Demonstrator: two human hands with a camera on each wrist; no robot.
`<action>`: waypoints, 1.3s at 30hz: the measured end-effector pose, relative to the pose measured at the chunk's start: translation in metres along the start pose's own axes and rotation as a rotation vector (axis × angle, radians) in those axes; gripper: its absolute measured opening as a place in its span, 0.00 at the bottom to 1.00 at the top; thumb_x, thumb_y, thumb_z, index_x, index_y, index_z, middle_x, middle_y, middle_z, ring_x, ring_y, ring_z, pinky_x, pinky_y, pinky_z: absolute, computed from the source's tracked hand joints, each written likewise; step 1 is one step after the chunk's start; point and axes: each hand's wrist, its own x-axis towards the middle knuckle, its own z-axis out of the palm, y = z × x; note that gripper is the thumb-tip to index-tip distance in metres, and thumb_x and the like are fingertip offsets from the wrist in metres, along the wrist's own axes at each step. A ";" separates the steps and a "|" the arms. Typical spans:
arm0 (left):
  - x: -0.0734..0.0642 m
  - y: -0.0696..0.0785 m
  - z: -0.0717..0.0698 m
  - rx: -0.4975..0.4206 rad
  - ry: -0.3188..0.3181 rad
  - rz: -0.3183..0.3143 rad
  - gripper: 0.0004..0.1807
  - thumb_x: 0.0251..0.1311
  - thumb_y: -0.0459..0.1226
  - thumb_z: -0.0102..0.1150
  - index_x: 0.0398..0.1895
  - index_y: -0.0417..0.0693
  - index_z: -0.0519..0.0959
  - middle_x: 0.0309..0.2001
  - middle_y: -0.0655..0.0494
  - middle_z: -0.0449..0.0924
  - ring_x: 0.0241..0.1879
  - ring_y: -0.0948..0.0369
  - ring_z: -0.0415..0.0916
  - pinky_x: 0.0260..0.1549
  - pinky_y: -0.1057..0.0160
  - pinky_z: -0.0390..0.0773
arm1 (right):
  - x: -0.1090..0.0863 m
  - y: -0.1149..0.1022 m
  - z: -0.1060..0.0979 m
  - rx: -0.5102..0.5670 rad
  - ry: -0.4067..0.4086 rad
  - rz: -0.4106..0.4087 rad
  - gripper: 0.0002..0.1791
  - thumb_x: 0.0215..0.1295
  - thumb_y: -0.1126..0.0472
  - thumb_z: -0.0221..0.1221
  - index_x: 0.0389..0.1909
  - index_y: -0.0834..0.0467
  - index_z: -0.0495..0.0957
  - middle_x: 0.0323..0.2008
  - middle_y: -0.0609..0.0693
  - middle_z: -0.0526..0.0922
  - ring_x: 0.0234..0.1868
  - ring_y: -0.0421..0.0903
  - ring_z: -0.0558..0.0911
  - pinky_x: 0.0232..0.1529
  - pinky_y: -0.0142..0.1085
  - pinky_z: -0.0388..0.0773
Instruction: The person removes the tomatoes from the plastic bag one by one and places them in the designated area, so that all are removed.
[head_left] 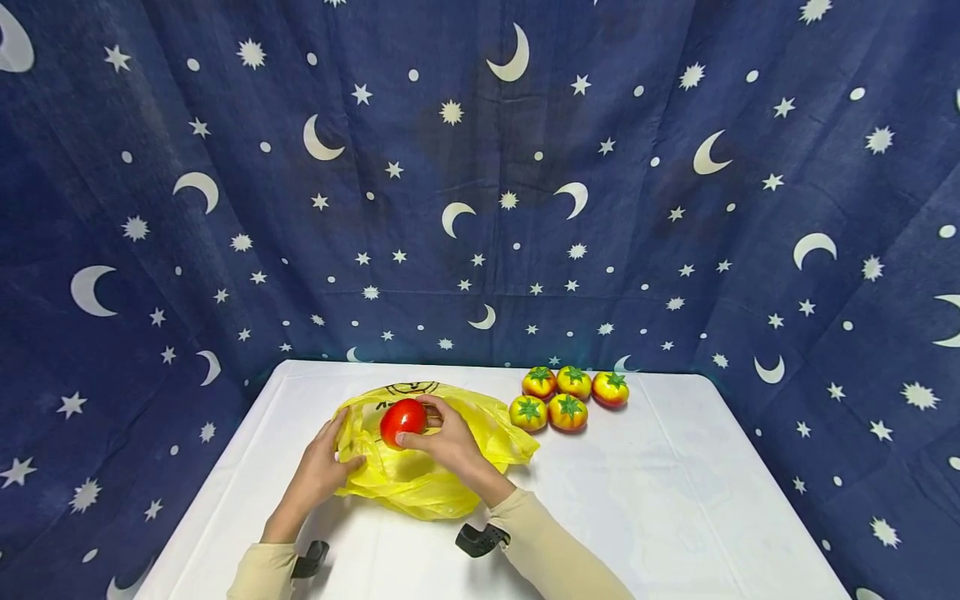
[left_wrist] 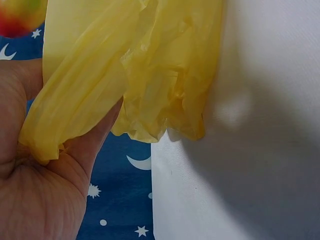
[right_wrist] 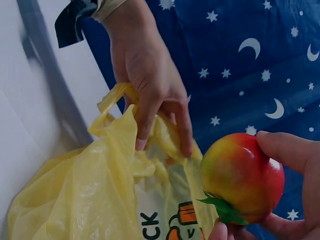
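A glossy red tomato [head_left: 402, 422] is held in my right hand [head_left: 453, 443], over the yellow plastic bag [head_left: 420, 496]. In the right wrist view the tomato [right_wrist: 240, 175] shows a yellow-green side and green leaves below, with the thumb at its top. My left hand [head_left: 321, 465] grips the bag's near-left edge. Gathered yellow plastic [left_wrist: 75, 107] runs into that hand's palm in the left wrist view. From the right wrist view, the left hand [right_wrist: 150, 75] has spread fingers at the bag's mouth. What lies inside the bag is hidden.
Several red-and-yellow tomatoes [head_left: 567, 412] with green leaves are clustered right of the bag, near the far edge. Everything stands on a white-covered table [head_left: 675, 508]. A dark blue curtain [head_left: 495, 250] with moons and stars hangs behind and at both sides.
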 end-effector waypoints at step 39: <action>-0.002 0.001 0.001 0.019 0.005 0.010 0.50 0.55 0.32 0.66 0.78 0.40 0.47 0.74 0.33 0.52 0.73 0.34 0.52 0.70 0.36 0.55 | -0.027 0.008 -0.071 0.114 0.069 -0.009 0.37 0.54 0.55 0.71 0.65 0.49 0.68 0.61 0.55 0.75 0.60 0.53 0.76 0.58 0.43 0.80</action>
